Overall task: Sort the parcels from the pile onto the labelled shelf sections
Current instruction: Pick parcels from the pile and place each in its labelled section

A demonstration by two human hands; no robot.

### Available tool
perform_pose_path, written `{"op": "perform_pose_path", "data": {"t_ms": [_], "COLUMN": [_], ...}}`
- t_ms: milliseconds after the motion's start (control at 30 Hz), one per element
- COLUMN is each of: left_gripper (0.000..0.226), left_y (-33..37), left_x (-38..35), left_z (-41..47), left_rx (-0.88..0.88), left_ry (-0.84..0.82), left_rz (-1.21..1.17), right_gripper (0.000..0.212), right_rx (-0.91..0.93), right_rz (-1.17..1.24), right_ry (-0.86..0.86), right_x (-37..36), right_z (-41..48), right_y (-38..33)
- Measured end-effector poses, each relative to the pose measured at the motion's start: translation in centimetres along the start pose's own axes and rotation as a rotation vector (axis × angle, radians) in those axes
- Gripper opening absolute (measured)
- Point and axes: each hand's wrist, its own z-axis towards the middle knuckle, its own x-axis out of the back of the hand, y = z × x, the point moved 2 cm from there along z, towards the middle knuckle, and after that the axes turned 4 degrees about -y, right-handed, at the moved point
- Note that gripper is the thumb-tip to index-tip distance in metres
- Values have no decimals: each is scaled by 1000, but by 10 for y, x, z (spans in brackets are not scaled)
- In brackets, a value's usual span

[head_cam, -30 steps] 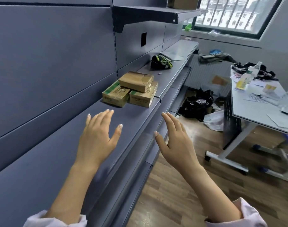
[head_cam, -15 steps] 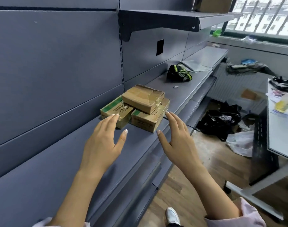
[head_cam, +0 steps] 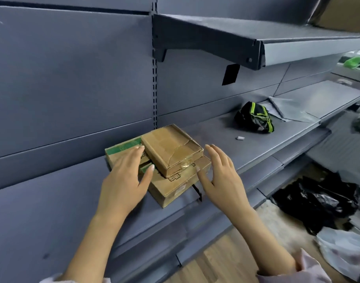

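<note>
Flanking stacked parcels (head_cam: pixel 171 152), both hands spread, empty.

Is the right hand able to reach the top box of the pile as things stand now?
Probably yes. The right hand, open, is just beside the top box, and nothing lies between them.

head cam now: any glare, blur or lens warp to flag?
Head view: soft, even light, no hard shadows; glossy tape on the top parcel glints slightly; the upper shelf edge bows from wide-angle warp; smeary artefacts around the right hand; left hand fairly crisp; window corner washed out.
</note>
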Motion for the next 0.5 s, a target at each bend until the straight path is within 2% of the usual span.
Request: {"op": "perform_pose_path", "data": {"t_ms": [233, 500], "left_gripper": [56, 57], "left_y": [14, 9], "left_x": [-14, -30], "left_z": [11, 28], "left_rx": [106, 153], "left_ry": [5, -39], "left_rz": [38, -118], "right_gripper": [61, 64], "right_rx": [29, -60], "right_rz": [67, 155], "right_ry": [-101, -160], "right_x": [-7, -25], "right_z": [36, 59], "right_y": [27, 37]}}
